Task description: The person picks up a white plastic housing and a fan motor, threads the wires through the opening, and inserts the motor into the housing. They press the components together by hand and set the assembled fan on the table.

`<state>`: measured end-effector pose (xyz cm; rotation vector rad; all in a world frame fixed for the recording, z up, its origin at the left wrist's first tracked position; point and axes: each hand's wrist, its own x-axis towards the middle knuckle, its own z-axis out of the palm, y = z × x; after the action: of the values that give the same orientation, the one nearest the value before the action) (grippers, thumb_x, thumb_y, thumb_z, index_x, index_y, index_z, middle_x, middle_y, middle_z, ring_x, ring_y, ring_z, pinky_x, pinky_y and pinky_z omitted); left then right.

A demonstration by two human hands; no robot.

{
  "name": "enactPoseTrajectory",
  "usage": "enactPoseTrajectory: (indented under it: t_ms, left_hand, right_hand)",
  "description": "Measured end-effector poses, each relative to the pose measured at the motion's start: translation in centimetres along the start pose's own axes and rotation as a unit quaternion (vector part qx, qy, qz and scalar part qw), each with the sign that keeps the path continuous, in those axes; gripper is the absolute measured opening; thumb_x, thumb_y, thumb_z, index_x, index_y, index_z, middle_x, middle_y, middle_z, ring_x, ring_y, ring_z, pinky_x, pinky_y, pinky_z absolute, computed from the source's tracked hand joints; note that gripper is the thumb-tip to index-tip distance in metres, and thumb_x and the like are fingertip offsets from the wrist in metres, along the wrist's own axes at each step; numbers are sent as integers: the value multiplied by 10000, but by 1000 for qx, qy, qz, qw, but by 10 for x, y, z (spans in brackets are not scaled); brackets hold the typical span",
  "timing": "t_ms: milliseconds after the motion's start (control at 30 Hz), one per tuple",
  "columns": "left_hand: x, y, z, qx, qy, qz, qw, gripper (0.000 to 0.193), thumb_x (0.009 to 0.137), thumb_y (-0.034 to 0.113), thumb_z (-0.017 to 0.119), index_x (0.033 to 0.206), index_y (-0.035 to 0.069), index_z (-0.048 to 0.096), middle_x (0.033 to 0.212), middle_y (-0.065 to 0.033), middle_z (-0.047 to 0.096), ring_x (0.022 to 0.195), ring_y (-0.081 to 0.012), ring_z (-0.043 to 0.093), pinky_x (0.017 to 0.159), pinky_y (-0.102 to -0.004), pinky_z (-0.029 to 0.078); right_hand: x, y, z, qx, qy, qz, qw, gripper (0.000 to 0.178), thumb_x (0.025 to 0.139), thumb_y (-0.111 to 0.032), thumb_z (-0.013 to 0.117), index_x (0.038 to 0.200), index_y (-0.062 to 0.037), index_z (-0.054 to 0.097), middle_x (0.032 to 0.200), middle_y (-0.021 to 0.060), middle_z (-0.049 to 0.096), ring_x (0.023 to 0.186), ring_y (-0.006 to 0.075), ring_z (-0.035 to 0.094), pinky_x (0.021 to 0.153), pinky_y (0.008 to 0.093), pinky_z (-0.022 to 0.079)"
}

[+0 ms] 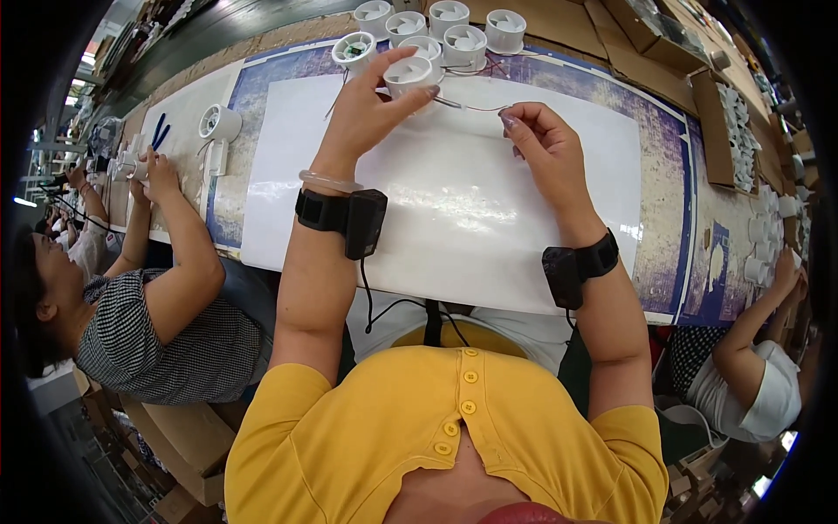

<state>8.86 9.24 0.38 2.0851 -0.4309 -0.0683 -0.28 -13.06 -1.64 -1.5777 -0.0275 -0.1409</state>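
Note:
My left hand (360, 112) is closed around a small white round fan (408, 72), thumb at its near side and fingers over its far side. From that fan a thin wire (478, 108) runs right, with a pale sleeve or connector along it. My right hand (548, 150) pinches the wire's far end between thumb and fingertip, its other fingers curled. Just beyond my left hand stand several more white fans (464, 44), some with red and dark wires. A white round housing (354, 50) beside them shows a green circuit board inside.
Under my hands lies a glossy white sheet (419, 210) on a worn blue mat (662, 210). Cardboard boxes (716, 131) with small white parts stand at right. At left, a co-worker's hands (157, 179) work near blue-handled pliers (161, 131) and another white fan (220, 122).

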Motion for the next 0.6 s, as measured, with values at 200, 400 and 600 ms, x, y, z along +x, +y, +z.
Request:
enactPoseTrajectory:
  t_ms: [200, 400, 600]
  left_hand:
    - [-8, 5, 2, 117, -12, 35, 992, 608, 762, 234, 784, 1291, 80, 525, 1049, -84, 658, 953, -178, 627, 806, -294, 500]
    - [-47, 13, -10, 212, 155, 200, 944, 451, 792, 171, 716, 1202, 53, 568, 1110, -142, 621, 948, -304, 621, 810, -365, 506]
    - [-107, 15, -15, 220, -5, 209, 953, 326, 854, 127, 637, 1158, 22, 581, 1194, -130, 585, 1066, -298, 577, 891, -377, 484]
  right_hand:
    - [-2, 1, 5, -50, -36, -21, 998, 150, 924, -124, 605, 1033, -30, 648, 861, -17, 614, 764, 42, 527, 649, 190, 421]
    - [-1, 3, -2, -60, -27, -30, 997, 154, 928, -133, 600, 1029, -31, 654, 865, -15, 621, 776, 44, 535, 658, 193, 427]
    - [0, -2, 1, -23, -8, -34, 999, 174, 932, -154, 596, 1041, -32, 654, 850, -12, 624, 764, 47, 540, 661, 193, 433]
